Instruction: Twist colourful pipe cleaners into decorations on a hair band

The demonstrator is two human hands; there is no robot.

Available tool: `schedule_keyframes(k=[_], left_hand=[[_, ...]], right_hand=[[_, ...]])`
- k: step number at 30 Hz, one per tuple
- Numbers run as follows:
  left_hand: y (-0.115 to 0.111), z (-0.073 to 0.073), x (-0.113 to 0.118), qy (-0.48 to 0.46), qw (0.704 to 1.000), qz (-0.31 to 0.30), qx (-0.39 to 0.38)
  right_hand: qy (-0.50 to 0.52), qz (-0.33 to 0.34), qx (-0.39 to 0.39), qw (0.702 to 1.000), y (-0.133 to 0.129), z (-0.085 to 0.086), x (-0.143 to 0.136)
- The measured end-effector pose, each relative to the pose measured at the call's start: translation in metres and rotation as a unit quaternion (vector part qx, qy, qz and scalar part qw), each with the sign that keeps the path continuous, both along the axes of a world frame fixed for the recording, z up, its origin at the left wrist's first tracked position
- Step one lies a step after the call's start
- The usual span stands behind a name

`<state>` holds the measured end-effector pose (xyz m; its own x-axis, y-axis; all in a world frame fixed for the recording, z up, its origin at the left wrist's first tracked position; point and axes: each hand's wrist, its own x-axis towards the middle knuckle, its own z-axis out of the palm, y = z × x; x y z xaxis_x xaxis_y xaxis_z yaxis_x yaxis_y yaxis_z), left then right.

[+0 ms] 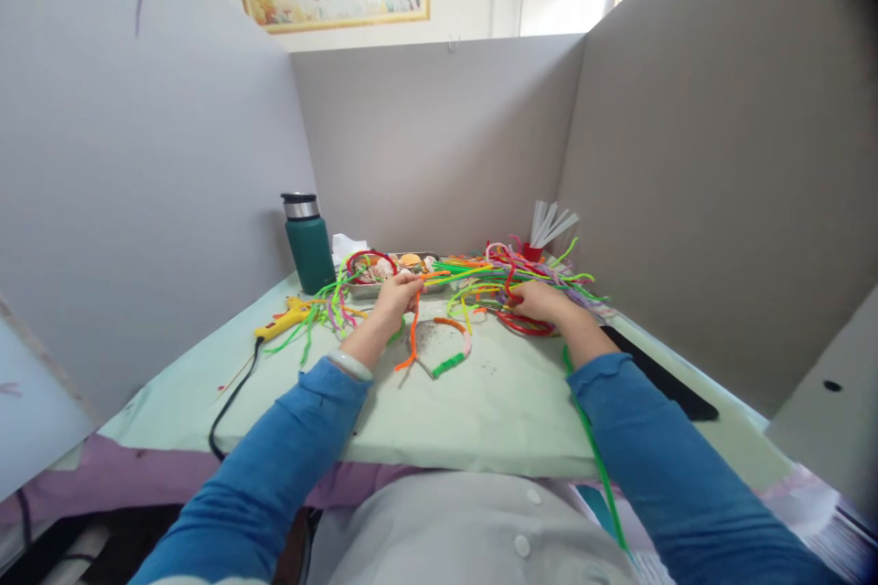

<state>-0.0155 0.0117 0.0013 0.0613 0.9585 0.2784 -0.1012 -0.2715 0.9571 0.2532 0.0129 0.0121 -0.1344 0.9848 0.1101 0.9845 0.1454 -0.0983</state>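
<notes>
Pinched in the fingers of my left hand (400, 294) is an orange pipe cleaner (414, 334), its length hanging toward the tabletop. Just below it lies a partly wrapped wire loop (449, 364) with brown-orange, pink and green sections. My right hand (539, 302) reaches into the right side of the pipe cleaner pile (480, 271), fingers closed. Red pipe cleaners (525, 325) lie under and beside those fingers; what exactly is between them is hard to make out.
A green bottle (310, 247) and a yellow glue gun (283, 320) with a black cord stand and lie at left. Behind my left hand is a metal tray (363, 290). White sticks (547, 224) rise from a red cup. A black flat object (662, 375) lies at right. Grey partitions (439, 137) enclose the table.
</notes>
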Motion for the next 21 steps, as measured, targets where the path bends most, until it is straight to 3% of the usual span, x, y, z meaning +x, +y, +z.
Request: schedule_keyframes(k=[4,7,11,14,16,18,21], left_hand=[[0.001,-0.001,-0.001,0.005,1.000,-0.005,0.001],[0.003,-0.002,-0.002,0.007,1.000,-0.001,0.003],[0.002,-0.002,-0.001,0.007,1.000,-0.005,0.001],[0.001,-0.002,-0.002,0.010,1.000,-0.003,0.002],[0.002,-0.003,-0.002,0.019,1.000,0.000,0.007],[0.003,-0.004,-0.002,0.022,1.000,0.002,0.008],[0.004,-0.003,-0.002,0.020,1.000,0.007,0.005]], right_hand=[[0.002,0.004,0.035,0.999,-0.011,0.017,0.013],[-0.030,-0.020,0.013,0.999,-0.029,0.025,0.027],[-0.068,0.017,-0.073,0.995,-0.054,0.005,0.043],[-0.061,0.046,-0.057,0.995,-0.063,-0.015,0.050],[-0.058,0.054,-0.040,0.996,-0.066,-0.017,0.049],[-0.039,0.073,-0.017,0.996,-0.065,-0.005,0.044],[-0.006,0.100,-0.022,0.995,-0.055,0.030,0.029]])
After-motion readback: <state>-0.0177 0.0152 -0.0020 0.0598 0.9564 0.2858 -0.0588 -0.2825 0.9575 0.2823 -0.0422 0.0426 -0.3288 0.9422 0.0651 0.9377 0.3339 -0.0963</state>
